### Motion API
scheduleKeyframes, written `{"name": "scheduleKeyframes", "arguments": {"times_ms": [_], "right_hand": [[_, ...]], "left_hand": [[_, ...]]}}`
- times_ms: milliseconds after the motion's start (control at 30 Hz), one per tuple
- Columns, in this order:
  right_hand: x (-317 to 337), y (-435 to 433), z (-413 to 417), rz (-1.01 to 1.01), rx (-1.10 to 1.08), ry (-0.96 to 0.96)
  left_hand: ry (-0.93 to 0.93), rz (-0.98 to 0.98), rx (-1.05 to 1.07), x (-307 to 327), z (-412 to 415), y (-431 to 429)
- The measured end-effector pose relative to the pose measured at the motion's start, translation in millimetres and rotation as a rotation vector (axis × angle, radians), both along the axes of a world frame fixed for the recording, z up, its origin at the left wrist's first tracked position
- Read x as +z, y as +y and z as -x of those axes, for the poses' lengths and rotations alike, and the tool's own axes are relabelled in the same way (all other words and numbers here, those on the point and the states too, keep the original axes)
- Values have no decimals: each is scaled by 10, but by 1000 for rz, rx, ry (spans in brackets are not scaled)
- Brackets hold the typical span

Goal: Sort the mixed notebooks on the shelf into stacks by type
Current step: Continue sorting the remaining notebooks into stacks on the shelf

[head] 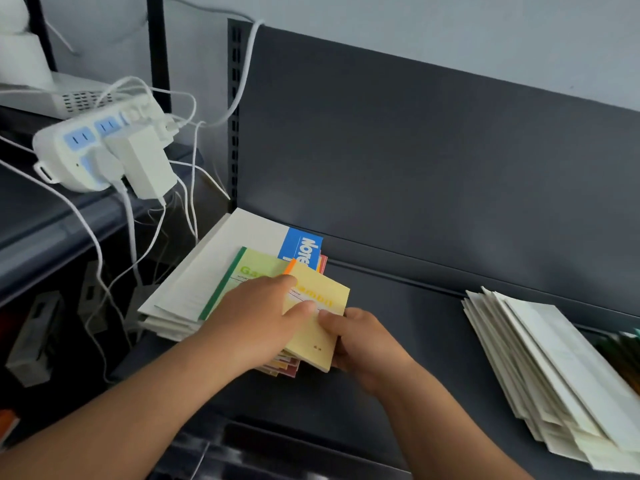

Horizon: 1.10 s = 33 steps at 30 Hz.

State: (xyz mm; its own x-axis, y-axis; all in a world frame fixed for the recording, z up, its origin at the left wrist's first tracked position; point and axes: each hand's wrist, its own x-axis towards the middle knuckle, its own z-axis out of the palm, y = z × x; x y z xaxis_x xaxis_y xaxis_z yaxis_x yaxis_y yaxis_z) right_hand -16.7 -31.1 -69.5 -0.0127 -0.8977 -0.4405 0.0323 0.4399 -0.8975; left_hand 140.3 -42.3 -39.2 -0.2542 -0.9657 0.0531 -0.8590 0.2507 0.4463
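A mixed pile of notebooks lies at the left of the dark shelf (398, 306). On top is a yellow notebook with an orange spine (320, 299). Beside it lies a green-spined notebook (242, 271), with a blue and white notebook (299, 245) behind. Large white notebooks (207, 268) sit underneath, and pink and red ones (282, 368) show at the bottom. My left hand (256, 317) rests flat on the pile, its fingers touching the yellow notebook. My right hand (360, 341) grips that notebook's lower right edge, thumb on the cover.
A fanned stack of white notebooks (554, 368) lies at the right of the shelf, with something green at the frame's right edge. A white power strip (100, 150) with plugs and trailing cables hangs to the left. The shelf's dark back panel (433, 150) rises behind.
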Motion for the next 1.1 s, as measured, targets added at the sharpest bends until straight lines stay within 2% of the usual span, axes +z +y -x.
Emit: {"name": "scheduleKeyframes", "arguments": {"times_ms": [33, 100, 200, 300, 433, 533, 633, 867, 967, 1100], "right_hand": [[-1, 10, 27, 0, -6, -28], [-14, 25, 77, -1, -11, -71], [-53, 48, 135, 2, -3, -146], [-85, 72, 168, 25, 32, -222], [-165, 116, 256, 14, 32, -295], [-186, 168, 355, 14, 38, -350], [-186, 173, 430, 29, 58, -358], [-247, 222, 472, 99, 114, -390], [-239, 282, 587, 126, 57, -386], [-105, 387, 855, 181, 32, -369]], "left_hand": [[5, 25, 29, -4, 5, -36], [-105, 78, 122, -18, -17, -133], [-263, -3, 131, -62, 35, -160], [-222, 22, 21, -152, 254, -49], [-174, 53, 0, -146, 472, 60], [-296, 56, 189, -127, 395, -5], [-351, -47, 367, -148, 277, -60], [-190, 4, 207, -188, 705, 265], [-163, 11, 206, -180, 813, 368], [-10, 53, 205, -47, 927, 480]]}}
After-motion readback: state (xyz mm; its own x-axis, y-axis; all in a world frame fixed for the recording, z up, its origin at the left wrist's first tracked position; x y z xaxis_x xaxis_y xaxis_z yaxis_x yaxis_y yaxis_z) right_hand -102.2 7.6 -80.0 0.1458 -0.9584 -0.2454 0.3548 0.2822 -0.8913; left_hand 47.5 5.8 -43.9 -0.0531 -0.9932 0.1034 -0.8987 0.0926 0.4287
